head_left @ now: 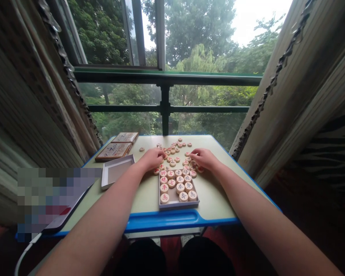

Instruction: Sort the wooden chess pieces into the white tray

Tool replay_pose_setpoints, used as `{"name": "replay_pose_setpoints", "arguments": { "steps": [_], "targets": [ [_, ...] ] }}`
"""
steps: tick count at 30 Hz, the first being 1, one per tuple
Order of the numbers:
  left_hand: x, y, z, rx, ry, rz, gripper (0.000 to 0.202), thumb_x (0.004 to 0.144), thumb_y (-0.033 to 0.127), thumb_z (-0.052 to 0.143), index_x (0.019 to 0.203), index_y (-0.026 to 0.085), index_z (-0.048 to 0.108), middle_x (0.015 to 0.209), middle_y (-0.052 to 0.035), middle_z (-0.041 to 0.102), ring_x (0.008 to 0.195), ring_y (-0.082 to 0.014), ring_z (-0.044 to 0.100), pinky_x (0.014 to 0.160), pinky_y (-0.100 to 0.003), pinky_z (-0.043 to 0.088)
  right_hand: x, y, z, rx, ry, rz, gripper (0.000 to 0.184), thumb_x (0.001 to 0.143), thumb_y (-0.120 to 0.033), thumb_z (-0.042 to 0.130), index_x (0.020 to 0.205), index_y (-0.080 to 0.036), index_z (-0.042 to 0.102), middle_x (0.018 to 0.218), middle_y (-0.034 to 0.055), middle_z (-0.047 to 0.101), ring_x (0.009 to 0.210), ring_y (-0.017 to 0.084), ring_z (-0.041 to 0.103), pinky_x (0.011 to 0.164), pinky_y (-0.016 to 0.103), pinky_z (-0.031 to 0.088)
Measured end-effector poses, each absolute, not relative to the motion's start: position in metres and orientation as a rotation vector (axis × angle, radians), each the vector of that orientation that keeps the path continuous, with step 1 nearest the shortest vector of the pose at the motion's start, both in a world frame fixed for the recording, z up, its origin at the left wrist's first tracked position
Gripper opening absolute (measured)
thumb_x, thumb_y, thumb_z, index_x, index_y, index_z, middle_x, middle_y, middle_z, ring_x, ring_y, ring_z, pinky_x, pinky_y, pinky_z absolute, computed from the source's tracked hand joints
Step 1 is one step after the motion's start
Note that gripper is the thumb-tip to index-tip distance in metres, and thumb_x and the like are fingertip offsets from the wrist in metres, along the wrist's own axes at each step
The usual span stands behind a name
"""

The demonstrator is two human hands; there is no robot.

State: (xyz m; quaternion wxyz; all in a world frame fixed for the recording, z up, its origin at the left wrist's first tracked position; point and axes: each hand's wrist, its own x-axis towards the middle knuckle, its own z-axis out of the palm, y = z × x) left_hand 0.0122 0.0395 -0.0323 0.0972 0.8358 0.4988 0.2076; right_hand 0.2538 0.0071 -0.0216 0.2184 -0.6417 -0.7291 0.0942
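Round wooden Chinese chess pieces (173, 163) with red and dark characters lie scattered at the table's middle. My left hand (153, 158) is at the left side of this spread, its fingers curled down and closed on a piece, which they mostly hide. At the right side, my right hand (204, 158) has thumb and fingers pinched at a piece among the others. Between my forearms sits a shallow open box (174, 197) with pieces laid in columns: red characters on the left, dark ones mostly on the right. Some pieces there look stacked.
A pale box lid (104, 177) lies left of my left forearm. Behind it are two flat brown boxes (114, 150). A blurred flat device (71, 203) with a white cable rests at the left edge. The blue-edged table (224, 209) stands against a railed window with curtains.
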Motion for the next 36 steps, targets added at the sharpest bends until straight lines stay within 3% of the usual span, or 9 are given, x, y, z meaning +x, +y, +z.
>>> {"name": "replay_pose_setpoints", "arguments": {
  "steps": [7,13,17,24,30,36],
  "targets": [
    [0.009,0.036,-0.029,2.518,1.382,0.578,0.031,0.074,0.038,0.055,0.092,0.018,0.071,0.098,-0.0068,0.067,0.084,-0.0184,0.061,0.076,-0.026,0.048,0.248,0.012,-0.029,-1.581,-2.148,0.232,0.023,0.079,-0.029,0.057,0.093,-0.015,0.069,0.103,0.0092,0.064,0.085,0.016,0.060,0.079,0.025,0.044],
    [0.006,0.040,-0.030,2.479,1.417,0.641,0.029,0.077,0.035,0.055,0.097,0.019,0.069,0.098,-0.0063,0.068,0.084,-0.0183,0.062,0.076,-0.026,0.048,0.250,0.018,-0.035,-1.508,-2.095,0.326,0.020,0.079,-0.023,0.055,0.089,-0.014,0.070,0.103,0.0087,0.063,0.078,0.013,0.059,0.079,0.024,0.045],
    [0.007,0.041,-0.025,2.546,1.503,0.714,0.027,0.082,0.034,0.048,0.089,0.019,0.069,0.096,-0.0076,0.067,0.086,-0.0188,0.061,0.078,-0.027,0.047,0.253,0.023,-0.036,-1.513,-2.038,0.338,0.020,0.079,-0.024,0.054,0.084,-0.014,0.071,0.098,0.0081,0.064,0.077,0.013,0.058,0.077,0.024,0.044],
    [0.006,0.037,-0.018,2.549,1.619,0.446,0.022,0.076,0.030,0.049,0.082,0.020,0.068,0.084,-0.0057,0.069,0.077,-0.0183,0.060,0.068,-0.026,0.044,0.254,0.028,-0.039,-1.597,-1.907,0.488,0.025,0.080,-0.036,0.055,0.079,-0.016,0.070,0.085,0.0048,0.066,0.075,0.014,0.059,0.069,0.022,0.044],
    [0.005,0.029,-0.011,2.562,1.664,0.304,0.029,0.068,0.033,0.054,0.092,0.023,0.066,0.077,-0.0034,0.069,0.069,-0.0195,0.060,0.057,-0.025,0.039,0.254,0.027,-0.039,-1.614,-1.904,0.498,0.021,0.078,-0.032,0.056,0.081,-0.017,0.069,0.088,0.0046,0.066,0.071,0.013,0.059,0.065,0.021,0.044],
    [0.009,0.028,-0.009,2.618,1.658,0.218,0.021,0.065,0.029,0.056,0.082,0.022,0.066,0.080,-0.0045,0.069,0.069,-0.0187,0.060,0.056,-0.025,0.038,0.256,0.031,-0.041,-1.602,-1.907,0.461,0.024,0.079,-0.033,0.054,0.082,-0.016,0.070,0.089,0.0061,0.066,0.078,0.015,0.059,0.070,0.023,0.044]
  ]
}}
